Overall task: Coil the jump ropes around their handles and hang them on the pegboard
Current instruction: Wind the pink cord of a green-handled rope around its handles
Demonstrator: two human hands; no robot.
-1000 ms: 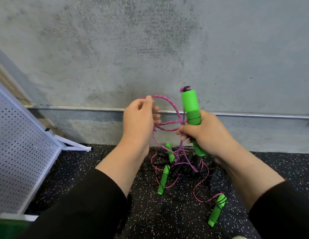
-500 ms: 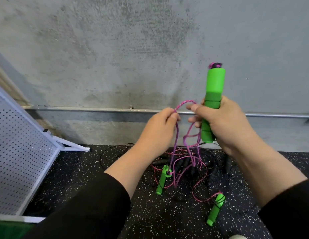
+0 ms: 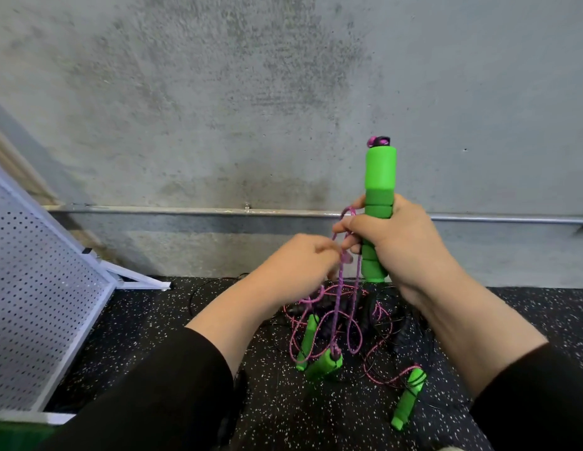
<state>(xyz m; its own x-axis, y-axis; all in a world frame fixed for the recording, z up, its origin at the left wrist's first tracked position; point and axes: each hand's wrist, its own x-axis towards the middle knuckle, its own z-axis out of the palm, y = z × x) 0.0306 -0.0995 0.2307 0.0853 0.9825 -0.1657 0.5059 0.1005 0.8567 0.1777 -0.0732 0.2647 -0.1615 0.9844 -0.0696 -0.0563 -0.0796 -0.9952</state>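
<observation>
I have my right hand [image 3: 404, 245] wrapped around the green handle [image 3: 379, 203], held upright. My left hand [image 3: 296, 265], just left of that handle, pinches the pink rope [image 3: 340, 288]. Below the handle, the rope's second handle [image 3: 324, 366] dangles over tangled ropes on the floor [image 3: 153, 320]. The pegboard [image 3: 33, 288] leans far left.

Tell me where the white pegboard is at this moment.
In the head view the white pegboard leans at the far left, its foot on the speckled black floor, left of the left hand and clear of the rope pile.
</observation>
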